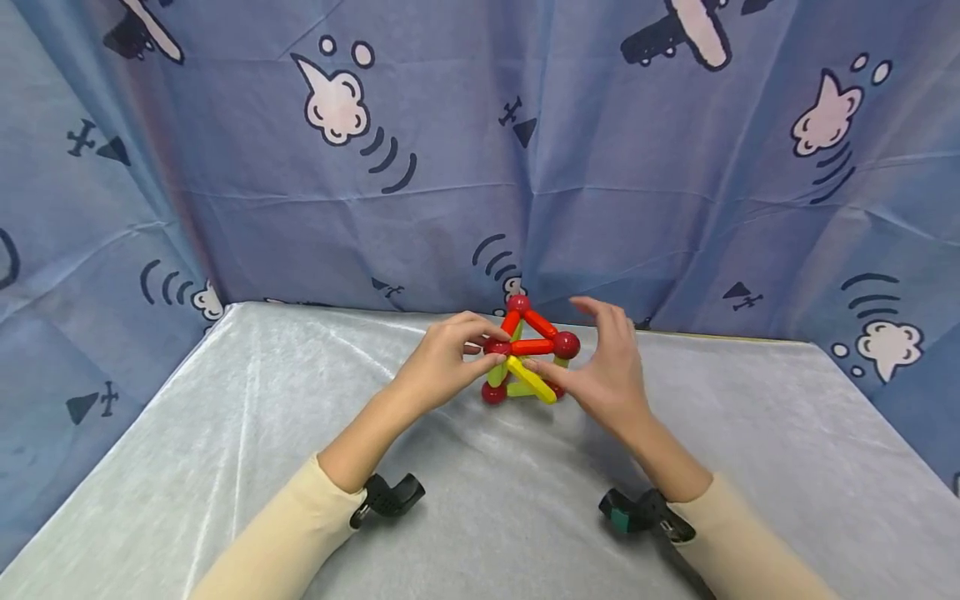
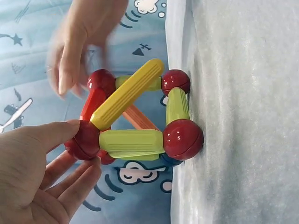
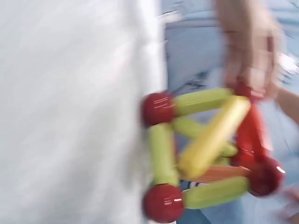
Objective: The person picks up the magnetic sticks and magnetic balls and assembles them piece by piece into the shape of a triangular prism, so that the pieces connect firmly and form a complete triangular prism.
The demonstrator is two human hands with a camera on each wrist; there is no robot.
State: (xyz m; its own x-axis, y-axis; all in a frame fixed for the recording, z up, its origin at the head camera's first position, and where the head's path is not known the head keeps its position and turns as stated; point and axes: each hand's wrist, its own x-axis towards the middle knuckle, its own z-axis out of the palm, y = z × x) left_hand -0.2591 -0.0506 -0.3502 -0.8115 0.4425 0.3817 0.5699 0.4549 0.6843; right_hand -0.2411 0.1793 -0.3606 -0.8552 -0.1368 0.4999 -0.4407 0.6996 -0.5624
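a small frame of rods and balls (image 1: 528, 358) stands on the far middle of the pale cloth-covered table (image 1: 225, 433), just before the blue cartoon curtain (image 1: 480, 167). it rests on its dark red balls (image 2: 182, 138), which touch the cloth, with green rods (image 2: 131, 143) rising from them to an upper triangle of red rods (image 1: 536, 343). an upper corner ball (image 2: 85, 139) on the left is pinched by the left hand (image 1: 442, 362) with thumb and curled fingers, seemingly so that the frame is steadied and not tipped. a loose yellow rod (image 1: 531, 379) lies slantwise across the near face, one end at the pinched ball and the other low on the right; it looks to be guided by the fingertips of the right hand (image 1: 607, 367), whose upper fingers are arched and relaxed over the top. whether that rod is actually pinched cannot be told, since the right wrist view is blurred. cream sleeves (image 1: 277, 542) cover both forearms.
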